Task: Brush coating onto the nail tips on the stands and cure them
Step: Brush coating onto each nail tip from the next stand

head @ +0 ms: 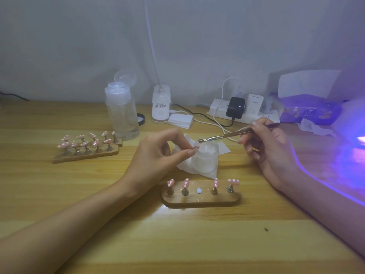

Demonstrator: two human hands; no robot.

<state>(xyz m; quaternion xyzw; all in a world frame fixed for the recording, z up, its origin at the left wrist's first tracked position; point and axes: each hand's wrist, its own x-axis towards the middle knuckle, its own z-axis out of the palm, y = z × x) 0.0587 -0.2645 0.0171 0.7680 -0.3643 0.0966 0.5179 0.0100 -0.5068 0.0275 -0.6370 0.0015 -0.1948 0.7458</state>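
Nail tip point(196, 147) is pinched at the fingertips of the left grip point(158, 153), just beside the rim of the jar point(205, 163); the right grip point(270, 147) clasps the brush point(223, 136), bristles above the jar. Light, thin and likely slick once coated, it wants holding by its edges. Nearby, the stand point(201, 200) has one bare slot.

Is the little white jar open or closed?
Open. The jar has no lid on, and the brush tip is right above its mouth.

A wooden table point(138, 244) bears a near stand point(201, 201), two stands point(83, 156) at left, a tissue point(183, 166), bottle point(123, 115) and power strip point(214, 109).
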